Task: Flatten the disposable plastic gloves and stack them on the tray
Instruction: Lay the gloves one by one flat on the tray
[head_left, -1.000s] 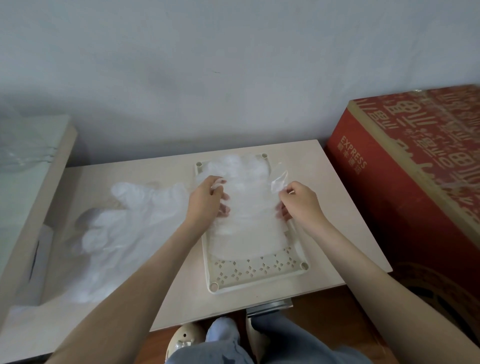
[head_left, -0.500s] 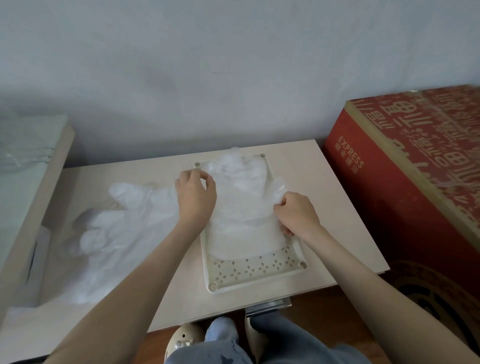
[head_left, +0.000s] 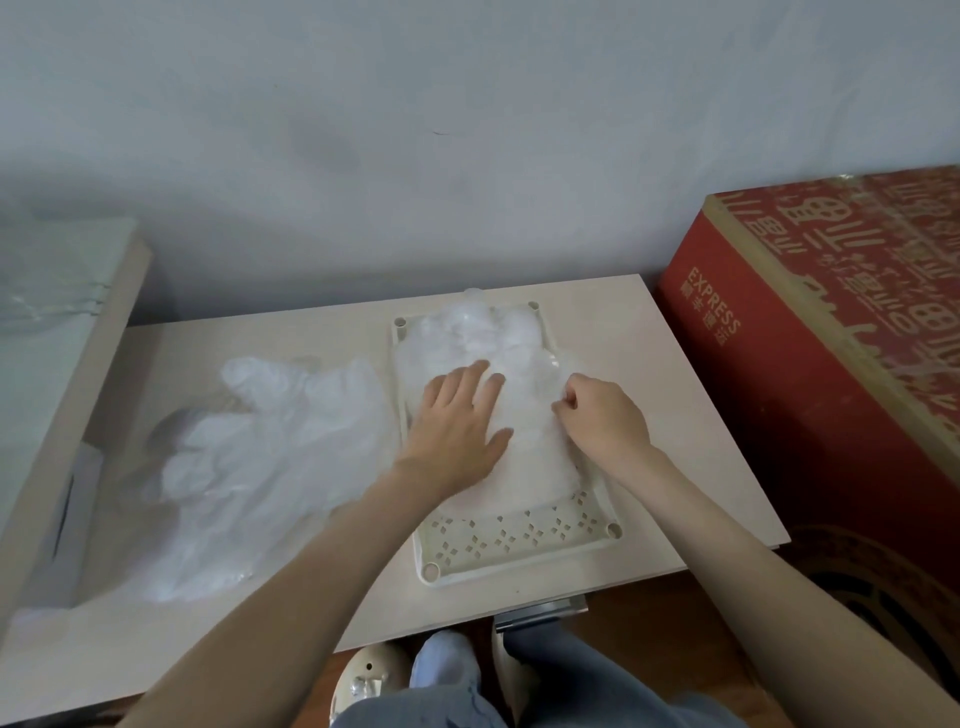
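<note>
Under the flat left hand (head_left: 457, 421), gloves (head_left: 488, 332) partly hidden on tray (head_left: 519, 543).

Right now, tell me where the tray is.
Head view: the tray lies on the table, right of the loose gloves, beneath the stack.
</note>
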